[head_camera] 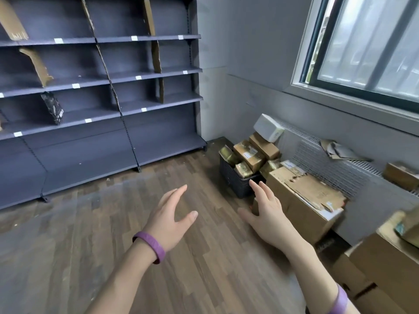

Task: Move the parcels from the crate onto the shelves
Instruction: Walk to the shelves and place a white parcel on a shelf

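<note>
A dark plastic crate (235, 177) stands on the wooden floor in the corner, heaped with brown and gold-taped parcels (248, 155); a white parcel (268, 128) lies tilted on top. The grey metal shelves (127, 109) fill the left wall and hold a few leaning parcels, one of them black (54, 107). My left hand (170, 214) and my right hand (265, 209) are stretched forward over the floor with straight, spread fingers, both holding nothing. The right hand's fingertips overlap the crate's near corner in the view; contact cannot be told.
A large worn cardboard box (303, 200) stands right of the crate. More cardboard boxes (381, 268) crowd the lower right. A radiator cover (335, 164) under the window carries torn cardboard. Wooden floor (102, 234) stretches between me and the shelves.
</note>
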